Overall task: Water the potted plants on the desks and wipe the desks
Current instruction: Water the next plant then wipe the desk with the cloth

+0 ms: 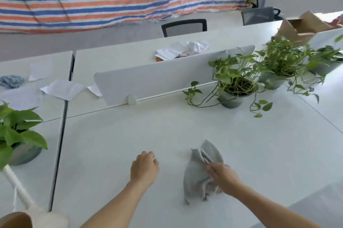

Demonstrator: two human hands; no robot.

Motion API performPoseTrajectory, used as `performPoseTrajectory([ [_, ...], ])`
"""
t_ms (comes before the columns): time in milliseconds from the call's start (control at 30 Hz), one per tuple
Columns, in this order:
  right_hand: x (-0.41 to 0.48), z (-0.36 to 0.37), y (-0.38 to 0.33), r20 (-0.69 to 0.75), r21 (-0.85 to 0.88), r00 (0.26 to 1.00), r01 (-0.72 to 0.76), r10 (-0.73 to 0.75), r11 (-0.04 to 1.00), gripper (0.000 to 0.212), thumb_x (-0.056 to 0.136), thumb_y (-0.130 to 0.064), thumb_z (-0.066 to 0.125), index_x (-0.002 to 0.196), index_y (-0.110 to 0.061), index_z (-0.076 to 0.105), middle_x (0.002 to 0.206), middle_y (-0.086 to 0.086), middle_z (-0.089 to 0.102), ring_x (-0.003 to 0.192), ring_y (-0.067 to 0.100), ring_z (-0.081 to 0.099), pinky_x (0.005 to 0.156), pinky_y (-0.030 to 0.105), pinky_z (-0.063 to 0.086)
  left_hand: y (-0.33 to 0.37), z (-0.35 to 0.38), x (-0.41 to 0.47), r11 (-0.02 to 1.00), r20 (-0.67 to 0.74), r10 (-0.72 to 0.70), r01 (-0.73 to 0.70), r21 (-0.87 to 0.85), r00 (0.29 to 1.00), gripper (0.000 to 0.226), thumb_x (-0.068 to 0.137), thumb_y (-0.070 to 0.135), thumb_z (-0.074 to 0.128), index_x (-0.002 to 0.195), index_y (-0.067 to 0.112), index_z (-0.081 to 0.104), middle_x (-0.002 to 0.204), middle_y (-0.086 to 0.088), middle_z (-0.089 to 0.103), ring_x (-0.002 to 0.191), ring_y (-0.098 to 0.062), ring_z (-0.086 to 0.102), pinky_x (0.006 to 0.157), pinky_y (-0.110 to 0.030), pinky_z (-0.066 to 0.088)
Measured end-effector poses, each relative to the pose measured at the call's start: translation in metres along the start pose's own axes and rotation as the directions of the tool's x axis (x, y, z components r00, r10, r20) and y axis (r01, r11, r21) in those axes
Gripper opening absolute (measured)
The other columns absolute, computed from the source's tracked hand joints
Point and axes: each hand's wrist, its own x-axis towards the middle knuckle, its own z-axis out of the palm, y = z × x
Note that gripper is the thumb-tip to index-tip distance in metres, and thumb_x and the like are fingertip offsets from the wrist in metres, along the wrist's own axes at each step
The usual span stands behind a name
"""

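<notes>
Head view showed my right hand (223, 176), grip pinched on the limp, light cloth (194, 175); left hand (144, 167) curled, empty. I judged bunching its middle best.

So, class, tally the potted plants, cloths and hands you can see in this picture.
Potted plants: 4
Cloths: 2, the grey cloth and the blue cloth
Hands: 2, the left hand and the right hand
Total: 8

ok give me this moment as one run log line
right hand: grips grey cloth on desk | left hand: curled, holds nothing | potted plant: upright, apart from cloth
</notes>
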Motion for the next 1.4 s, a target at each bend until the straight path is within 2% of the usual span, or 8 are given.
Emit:
performPoseTrajectory([
  [67,0.025,-0.045,0.006,-0.151,0.391,0.971,-0.114,0.186,0.913,0.036,0.100,-0.022,0.054,0.067,-0.017,0.067,0.082,0.006,0.076,0.079,0.024,0.073,0.067,0.030,0.049,0.036,-0.008,0.014,0.997,0.000,0.006,-0.006,-0.079,1.000,0.025,0.095,0.024,0.041,0.105,0.015,0.063,0.104,0.000,0.064,0.096,-0.022,0.059,0.076,-0.029,0.046],
  [133,0.056,-0.093,0.021,-0.200,0.653,0.913,-0.147,0.357,0.743,0.034,0.099,-0.015,0.054,0.070,-0.010,0.068,0.081,0.015,0.075,0.070,0.024,0.073,0.065,0.031,0.050,0.075,-0.015,0.032,0.989,-0.002,0.006,-0.006,-0.145,1.000,0.023,0.093,0.025,0.044,0.096,0.016,0.066,0.093,-0.001,0.068,0.090,-0.025,0.061,0.070,-0.029,0.045],
  [400,0.154,-0.212,0.056,0.050,0.959,0.831,-0.195,0.555,0.206,0.026,0.100,-0.020,0.059,0.120,-0.004,0.055,0.112,0.013,0.059,0.106,0.030,0.065,0.084,0.039,0.057,0.194,-0.036,0.101,0.936,-0.038,-0.033,0.018,-0.351,0.999,0.023,0.094,0.025,0.050,0.088,0.012,0.068,0.086,-0.004,0.070,0.083,-0.025,0.064,0.070,-0.029,0.050],
  [533,0.174,-0.224,0.060,0.042,0.967,0.841,-0.170,0.539,0.189,0.025,0.099,-0.020,0.058,0.118,-0.004,0.060,0.103,0.008,0.058,0.104,0.034,0.064,0.090,0.038,0.056,0.231,-0.049,0.133,0.916,-0.047,-0.060,0.036,-0.400,0.997,0.021,0.095,0.022,0.049,0.081,0.015,0.063,0.085,-0.003,0.065,0.083,-0.026,0.062,0.068,-0.027,0.045],
  [800,0.184,-0.227,0.062,0.070,0.986,0.836,-0.141,0.544,0.090,0.013,0.095,-0.014,0.059,0.105,-0.006,0.063,0.090,0.001,0.065,0.083,0.027,0.069,0.095,0.029,0.048,0.273,-0.063,0.179,0.852,0.052,-0.065,0.082,-0.518,0.997,0.031,0.099,0.024,0.046,0.122,0.013,0.063,0.122,-0.004,0.062,0.100,-0.018,0.054,0.079,-0.022,0.038],
  [967,0.185,-0.216,0.060,0.080,0.988,0.831,-0.138,0.550,0.066,0.004,0.092,-0.007,0.058,0.090,-0.004,0.060,0.082,-0.001,0.064,0.078,0.026,0.071,0.109,0.038,0.044,0.255,-0.056,0.185,0.807,0.145,-0.083,0.152,-0.570,0.986,0.037,0.100,0.016,0.040,0.133,0.014,0.054,0.138,-0.003,0.053,0.126,-0.023,0.049,0.091,-0.022,0.036],
  [1200,0.173,-0.180,0.028,0.072,0.985,0.902,-0.130,0.426,0.110,0.012,0.091,0.002,0.054,0.081,0.001,0.060,0.089,0.011,0.068,0.084,0.036,0.071,0.102,0.046,0.052,0.209,-0.057,0.183,0.727,0.241,-0.110,0.243,-0.642,0.964,0.040,0.096,0.009,0.043,0.134,0.011,0.055,0.138,-0.006,0.053,0.131,-0.026,0.045,0.114,-0.036,0.031],
  [1400,0.160,-0.137,-0.033,0.126,0.966,0.956,-0.179,0.263,0.188,0.018,0.091,0.006,0.049,0.079,0.003,0.062,0.102,0.023,0.074,0.093,0.041,0.073,0.092,0.042,0.057,0.150,-0.081,0.156,0.481,0.296,-0.163,0.337,-0.809,0.941,0.031,0.096,-0.003,0.036,0.097,0.007,0.065,0.095,-0.012,0.067,0.083,-0.023,0.061,0.075,-0.032,0.051],
])
